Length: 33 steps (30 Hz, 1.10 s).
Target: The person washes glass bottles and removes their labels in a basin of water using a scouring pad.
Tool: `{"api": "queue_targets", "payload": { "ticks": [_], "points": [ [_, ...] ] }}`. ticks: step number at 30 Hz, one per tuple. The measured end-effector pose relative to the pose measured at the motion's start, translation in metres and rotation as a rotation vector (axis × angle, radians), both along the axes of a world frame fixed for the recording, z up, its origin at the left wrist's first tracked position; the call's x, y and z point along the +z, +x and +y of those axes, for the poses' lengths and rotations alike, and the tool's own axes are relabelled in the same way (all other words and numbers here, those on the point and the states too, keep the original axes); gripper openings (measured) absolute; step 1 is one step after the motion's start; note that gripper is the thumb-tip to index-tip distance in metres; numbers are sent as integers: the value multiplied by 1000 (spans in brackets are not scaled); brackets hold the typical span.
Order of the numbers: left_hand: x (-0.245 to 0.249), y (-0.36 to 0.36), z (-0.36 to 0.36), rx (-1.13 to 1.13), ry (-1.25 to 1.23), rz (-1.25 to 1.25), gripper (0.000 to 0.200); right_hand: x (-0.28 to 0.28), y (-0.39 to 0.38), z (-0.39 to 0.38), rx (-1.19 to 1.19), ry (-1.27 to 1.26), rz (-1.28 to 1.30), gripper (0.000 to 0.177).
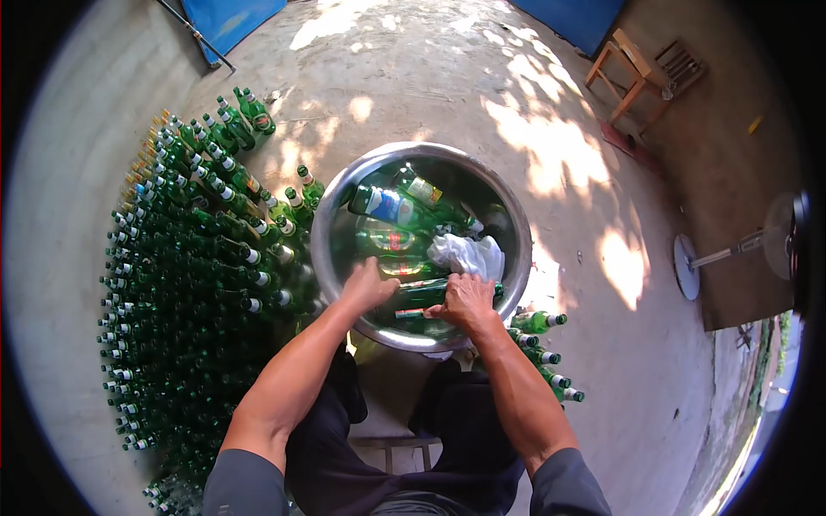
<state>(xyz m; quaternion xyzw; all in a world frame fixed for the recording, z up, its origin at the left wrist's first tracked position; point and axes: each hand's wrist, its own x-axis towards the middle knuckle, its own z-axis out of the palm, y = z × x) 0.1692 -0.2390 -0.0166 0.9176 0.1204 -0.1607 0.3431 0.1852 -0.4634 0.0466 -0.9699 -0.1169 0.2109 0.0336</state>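
A large metal basin (320, 249) of water stands between my knees, with several green glass bottles lying in it. My right hand (469, 303) is wrapped around a green bottle (419, 294) lying sideways near the basin's close side; the neck end points right. At the bottle's left end, my left hand (370, 286) is closed with curled fingers against it; the exact contact is partly hidden. A crumpled white cloth (471, 255) lies just beyond my right fingers, partly in the water. Another bottle with a blue and white label (385, 205) lies toward the far side.
Densely packed green bottles (181, 301) stand on the floor at left. Several more bottles (540, 356) lie right of the basin. A pedestal fan (686, 267) and a wooden stool (632, 73) stand farther right. Blue panels (232, 26) are at the back.
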Motion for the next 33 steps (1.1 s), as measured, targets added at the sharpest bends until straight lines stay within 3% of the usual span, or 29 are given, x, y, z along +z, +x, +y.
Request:
{"api": "queue_targets", "payload": {
  "ticks": [4, 6, 9, 12, 14, 18, 20, 27, 29, 33],
  "points": [
    [0, 1, 2, -4, -6, -18, 76, -9, -2, 0, 60, -89, -37, 72],
    [-7, 2, 8, -2, -21, -48, 72, -34, -1, -2, 88, -122, -136, 46],
    [-7, 3, 10, -61, -34, -55, 66, -37, -3, 0, 96, -134, -166, 34],
    [1, -2, 5, -105, 51, -78, 61, -36, -3, -2, 133, -93, -176, 37],
    [24, -8, -4, -185, 325, -88, 53, -37, 2, -4, 146, -81, -161, 36],
    [51, -14, -10, -275, 410, -165, 48, -35, 3, -9, 158, -48, -170, 30],
    [45, -13, -7, -383, 177, -161, 46, -30, 4, -9, 148, -32, -149, 29],
    [30, -10, -5, -417, 89, -253, 40, -31, 3, -10, 144, 36, -160, 30],
    [20, -4, -2, -340, -112, -275, 32, -29, 2, -10, 144, 39, -156, 30],
    [19, -4, -4, -322, -102, -291, 25, -24, 4, -10, 144, 59, -117, 31]
  ]
}}
